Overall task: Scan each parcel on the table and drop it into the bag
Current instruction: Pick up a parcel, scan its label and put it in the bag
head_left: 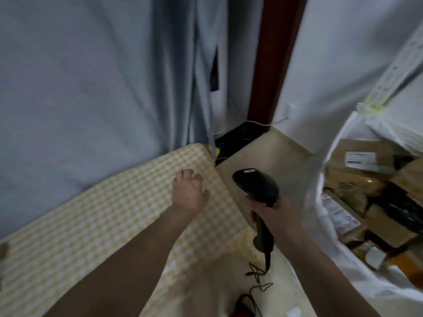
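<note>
Head view: white bag (325, 170) holds brown parcels (361, 156), some labelled.

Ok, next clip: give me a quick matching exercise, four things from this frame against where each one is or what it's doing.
Things:
1. left hand
2. scanner
3. parcels
4. cable

Places or states:
A. piled inside the white bag
B. trailing on the floor
C. held in the right hand
D. empty, over the checked tablecloth

Pairs: 1-D, 2-C, 3-A, 4-B
</note>
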Tool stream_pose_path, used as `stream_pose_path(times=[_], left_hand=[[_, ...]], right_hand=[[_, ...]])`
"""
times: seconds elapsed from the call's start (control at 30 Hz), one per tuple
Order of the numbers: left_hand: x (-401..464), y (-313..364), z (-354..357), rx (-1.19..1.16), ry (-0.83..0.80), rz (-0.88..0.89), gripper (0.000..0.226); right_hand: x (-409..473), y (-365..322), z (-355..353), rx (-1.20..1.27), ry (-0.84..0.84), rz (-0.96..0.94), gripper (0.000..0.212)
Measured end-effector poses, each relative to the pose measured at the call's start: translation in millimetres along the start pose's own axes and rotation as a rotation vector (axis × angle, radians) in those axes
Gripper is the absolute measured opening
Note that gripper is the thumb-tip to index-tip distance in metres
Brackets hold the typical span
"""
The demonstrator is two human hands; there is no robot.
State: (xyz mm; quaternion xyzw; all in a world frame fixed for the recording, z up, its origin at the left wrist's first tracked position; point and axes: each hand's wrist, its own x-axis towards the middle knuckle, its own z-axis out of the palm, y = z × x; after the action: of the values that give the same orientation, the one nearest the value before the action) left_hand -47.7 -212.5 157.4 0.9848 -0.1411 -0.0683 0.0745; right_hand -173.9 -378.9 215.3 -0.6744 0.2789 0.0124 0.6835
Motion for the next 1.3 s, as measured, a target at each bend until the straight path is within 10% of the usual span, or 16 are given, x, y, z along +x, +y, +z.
stream_pose_path(times=[0.77,1.3], left_hand=[[-415.8,-480.3,6.0,-0.229,-0.021,-0.953,0.043],[-409.1,-620.2,27.2,-0.314,-0.139,-1.128,0.06]], right_hand=[[-232.3,86.3,456.3,-0.443,-0.775,-0.085,0.021],[-224.1,103.5,618.0,-0.545,-0.902,-0.113,0.018]])
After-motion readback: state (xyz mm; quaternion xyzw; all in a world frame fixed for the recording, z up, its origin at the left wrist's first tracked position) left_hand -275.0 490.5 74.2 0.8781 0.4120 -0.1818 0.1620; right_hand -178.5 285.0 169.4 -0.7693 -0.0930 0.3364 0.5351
